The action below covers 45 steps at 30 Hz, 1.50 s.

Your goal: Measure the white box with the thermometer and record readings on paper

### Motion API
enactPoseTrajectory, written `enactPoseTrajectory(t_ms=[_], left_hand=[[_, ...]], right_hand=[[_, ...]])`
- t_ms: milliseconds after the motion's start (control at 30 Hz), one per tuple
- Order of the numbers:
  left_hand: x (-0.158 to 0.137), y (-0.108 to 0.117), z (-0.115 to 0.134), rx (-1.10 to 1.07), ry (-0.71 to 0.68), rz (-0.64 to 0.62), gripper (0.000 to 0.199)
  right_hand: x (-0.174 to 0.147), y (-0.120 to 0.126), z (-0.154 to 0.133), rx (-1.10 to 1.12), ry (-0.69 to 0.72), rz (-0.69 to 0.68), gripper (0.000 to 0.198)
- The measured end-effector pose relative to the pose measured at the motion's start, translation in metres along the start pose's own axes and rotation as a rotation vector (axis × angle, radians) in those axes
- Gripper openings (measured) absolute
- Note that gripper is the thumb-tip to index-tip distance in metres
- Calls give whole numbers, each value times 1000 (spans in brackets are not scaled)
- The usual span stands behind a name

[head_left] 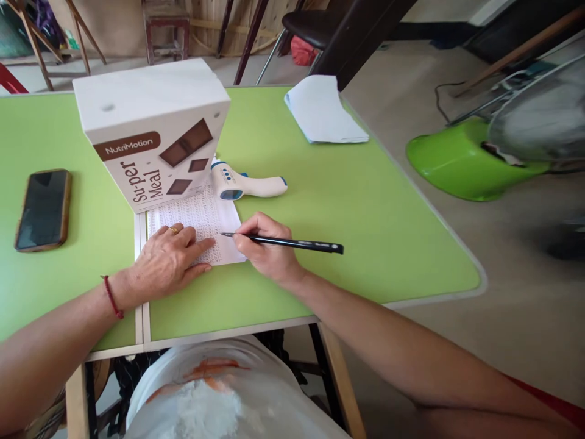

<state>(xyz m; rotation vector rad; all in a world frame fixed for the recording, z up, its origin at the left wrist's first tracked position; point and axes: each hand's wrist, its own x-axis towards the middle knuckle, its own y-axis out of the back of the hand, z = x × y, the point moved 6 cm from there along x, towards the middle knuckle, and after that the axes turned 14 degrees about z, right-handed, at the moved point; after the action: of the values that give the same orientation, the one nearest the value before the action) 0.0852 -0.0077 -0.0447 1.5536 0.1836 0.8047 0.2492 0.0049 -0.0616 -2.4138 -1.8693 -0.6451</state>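
My right hand (269, 247) grips a black pen (304, 245), its tip close over the right part of a written sheet of paper (226, 213). Whether the tip touches the paper I cannot tell. Lines of small dark writing cover much of the sheet. My left hand (171, 256) lies flat on the sheet's lower left, fingers stretched out, a ring on one finger and a red cord at the wrist. Behind the hands a white box (155, 146) printed "NutriMotion" stands upright by the sheet's far part. A white and blue infrared thermometer (249, 185) lies at the sheet's upper right.
A phone (44, 210) in a brown case lies on the left of the green table (365, 231). Folded white papers (322, 110) rest near its far right edge. Beyond the table are a wooden stool (167, 27) and a bright green plastic seat (457, 158).
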Motion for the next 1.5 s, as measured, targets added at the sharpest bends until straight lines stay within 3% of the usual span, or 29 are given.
enactPoseTrajectory(t_ms=[167,867,1500], left_hand=[[1,1,0,-12,12,-19,40],[1,-1,0,2,19,-22,32],[2,2,0,5,24,-35,33]], right_hand=[[2,-2,-3,-50,99,4,15],[-1,-6,-5,-56,121,-68,16],[0,-5,-8,-53,179,-28,16]])
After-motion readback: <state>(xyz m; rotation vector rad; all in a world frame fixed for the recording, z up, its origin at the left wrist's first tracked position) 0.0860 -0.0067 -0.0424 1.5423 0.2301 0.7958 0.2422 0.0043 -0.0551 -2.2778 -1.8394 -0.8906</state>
